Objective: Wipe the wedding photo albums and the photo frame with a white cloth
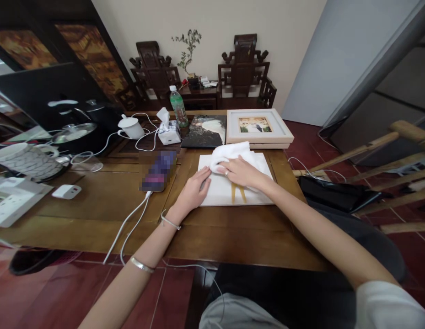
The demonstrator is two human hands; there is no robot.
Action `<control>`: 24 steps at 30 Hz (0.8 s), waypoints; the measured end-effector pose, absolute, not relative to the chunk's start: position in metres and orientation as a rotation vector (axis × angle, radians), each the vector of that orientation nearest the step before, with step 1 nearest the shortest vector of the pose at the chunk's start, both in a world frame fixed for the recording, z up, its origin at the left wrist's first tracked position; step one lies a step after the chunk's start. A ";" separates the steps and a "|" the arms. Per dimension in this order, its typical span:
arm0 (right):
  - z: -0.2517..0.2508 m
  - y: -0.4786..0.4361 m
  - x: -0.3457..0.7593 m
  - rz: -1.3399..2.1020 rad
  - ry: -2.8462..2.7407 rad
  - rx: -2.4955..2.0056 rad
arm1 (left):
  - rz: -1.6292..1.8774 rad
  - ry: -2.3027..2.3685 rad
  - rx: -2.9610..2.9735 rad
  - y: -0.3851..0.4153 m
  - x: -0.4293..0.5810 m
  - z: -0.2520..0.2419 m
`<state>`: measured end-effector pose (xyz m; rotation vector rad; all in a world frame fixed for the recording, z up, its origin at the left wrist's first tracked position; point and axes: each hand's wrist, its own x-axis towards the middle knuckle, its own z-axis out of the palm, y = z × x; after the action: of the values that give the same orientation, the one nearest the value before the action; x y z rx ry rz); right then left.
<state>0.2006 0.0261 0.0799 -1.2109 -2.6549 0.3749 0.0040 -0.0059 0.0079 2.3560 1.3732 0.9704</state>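
Near the front edge of a brown wooden worktop (239,233) lies a white rectangular panel (212,197), with two gold strips (233,193) running down its lower middle. On its upper part sits a bunched white cloth (233,151). The right hand (242,172), a ring on one finger, presses down there, its grip closed over the folds of the cloth. The left hand (193,191) lies at the panel's left edge, its grip loose, fingers extended together and thumb spread apart, with nothing visible inside; its fingertips reach close to the cloth, though whether they touch it I cannot tell.

Just behind the panel, a pale picture frame (283,139) lies face up beside a dark glossy square (195,137) with a white patch. Farther left stand a green-labelled plastic bottle (178,106), a tissue box (169,135) and a lidded white cup (131,128). Left of the left hand lies a smartphone (164,167) plugged into a white cable (130,212), its screen blurred.
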 end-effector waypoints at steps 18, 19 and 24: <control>0.091 0.075 0.265 0.618 -2.458 -1.370 | 1.024 1.309 2.325 0.005 -0.006 0.006; 0.090 0.069 0.276 0.610 -2.447 -1.387 | 1.032 1.311 2.309 0.004 -0.006 0.006; 0.077 0.008 0.296 0.497 -2.477 -1.404 | 1.025 1.356 2.268 0.000 -0.003 0.005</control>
<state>0.2955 0.0077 0.0769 -1.4040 -2.4774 0.4966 -0.0027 -0.0002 0.0047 2.2677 1.3565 1.0247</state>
